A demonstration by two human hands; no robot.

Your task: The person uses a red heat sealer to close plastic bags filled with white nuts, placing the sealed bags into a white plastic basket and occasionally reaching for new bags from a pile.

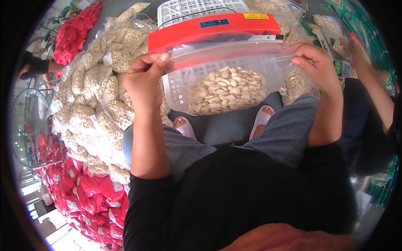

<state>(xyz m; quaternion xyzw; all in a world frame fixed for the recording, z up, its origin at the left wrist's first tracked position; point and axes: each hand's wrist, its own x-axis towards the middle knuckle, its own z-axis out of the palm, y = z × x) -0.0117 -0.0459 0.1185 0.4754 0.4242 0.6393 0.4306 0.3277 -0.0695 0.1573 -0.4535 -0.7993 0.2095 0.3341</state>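
A clear plastic bag (229, 91) of pale flat seeds hangs stretched sideways between my hands, its seeds gathered in the lower part. My left hand (150, 69) pinches the bag's upper left corner between thumb and fingers. At the upper right corner, my right hand (311, 62) grips the plastic the same way. Directly behind the bag's top edge stands a red heat sealer (188, 34) with a small control panel and a metal front strip (251, 39). Whether the bag's mouth touches the sealer, I cannot tell. A white perforated plastic basket (171, 91) shows behind and through the bag.
Filled seed bags (91, 81) are heaped at the left, with red packages (94, 194) below them. More seed bags (295, 83) lie at the right, near a scale (342, 67) and a co-worker's arm (373, 84). A white crate (201, 8) stands behind the sealer.
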